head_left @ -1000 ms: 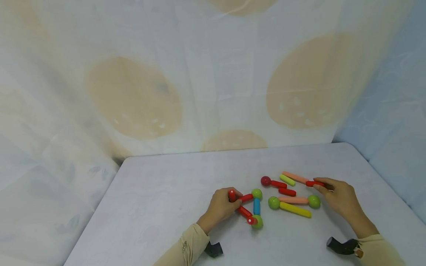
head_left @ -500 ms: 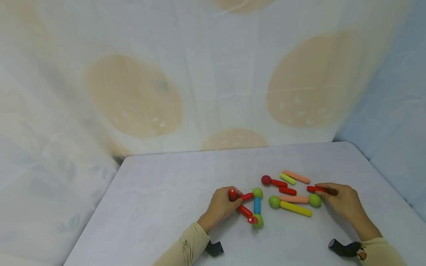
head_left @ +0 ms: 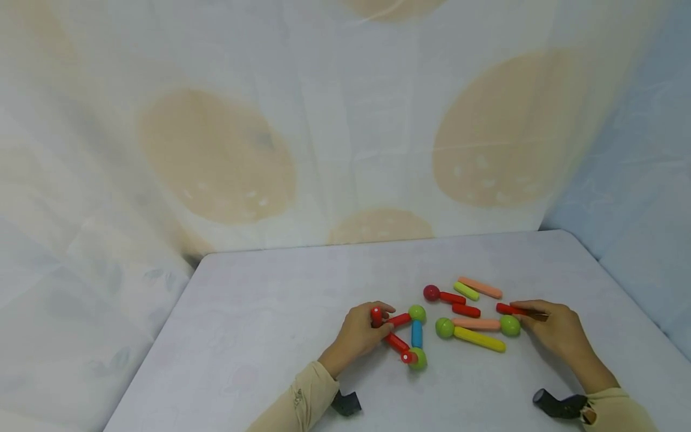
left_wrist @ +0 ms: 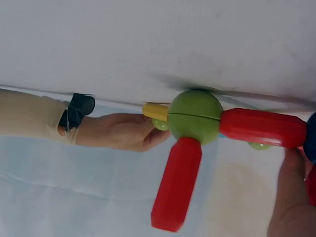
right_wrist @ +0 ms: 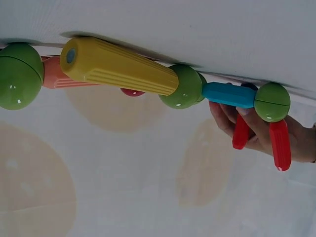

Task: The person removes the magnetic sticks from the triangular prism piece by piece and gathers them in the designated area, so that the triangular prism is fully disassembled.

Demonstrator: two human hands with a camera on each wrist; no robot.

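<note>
Right now the left hand [head_left: 360, 333] pinches the red corner of a stick triangle [head_left: 406, 338]; the right hand [head_left: 556, 330] pinches a loose red stick [head_left: 506, 309] just right of it. Keep triangle pinned, bring stick in end-first w/ a light grip.

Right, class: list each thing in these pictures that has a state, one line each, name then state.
left hand: grips an upright red stick
upright red stick: held, joined to the red, blue and green frame
right hand: pinches a red stick
red stick: held, beside a green ball
green ball: on the table, joined to an orange stick
yellow stick: lying flat
</note>
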